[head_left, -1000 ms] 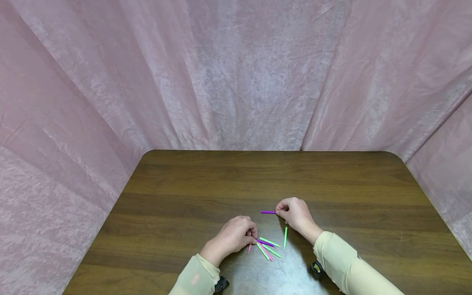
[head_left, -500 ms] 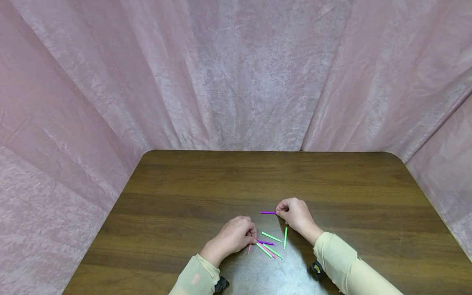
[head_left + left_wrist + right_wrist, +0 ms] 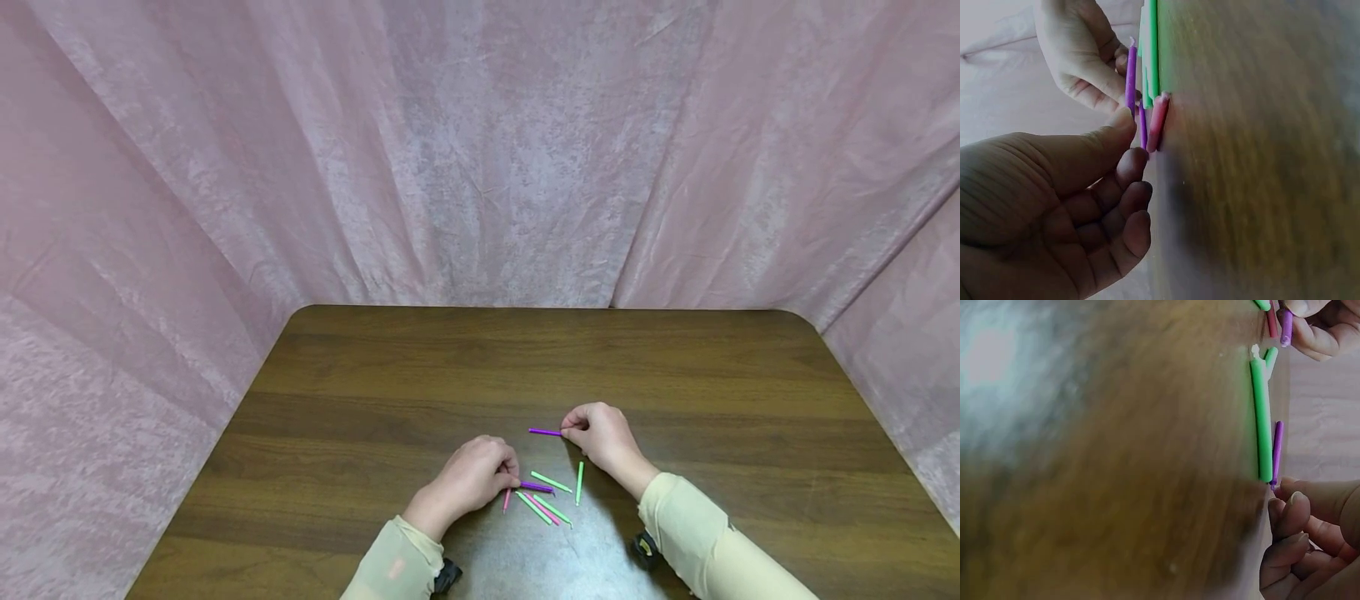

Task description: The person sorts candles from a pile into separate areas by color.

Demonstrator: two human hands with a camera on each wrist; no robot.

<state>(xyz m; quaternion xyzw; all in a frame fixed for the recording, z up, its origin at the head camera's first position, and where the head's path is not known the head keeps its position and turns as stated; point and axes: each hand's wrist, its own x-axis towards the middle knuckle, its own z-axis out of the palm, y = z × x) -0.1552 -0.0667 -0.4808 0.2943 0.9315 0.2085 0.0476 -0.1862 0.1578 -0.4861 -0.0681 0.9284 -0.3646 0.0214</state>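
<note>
Tabletop (image 3: 420, 367), purple candle (image 3: 537, 487), part-hidden by left grip (image 3: 472, 473)

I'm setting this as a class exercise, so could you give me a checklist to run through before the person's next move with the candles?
1. Left grip has hold of a purple candle: ok, pinched with the wick end pointing away from the hand.
2. Right grip has hold of the other purple candle: ok, pinched at one end.
3. Loose candles separated by colour: not ok, a pink candle lies between two green candles.
4. Those three not touching one another: cannot tell, the gaps are too small.
5. Second pink candle free of the left grip: cannot tell, contact near the fingertips is unclear.
</note>
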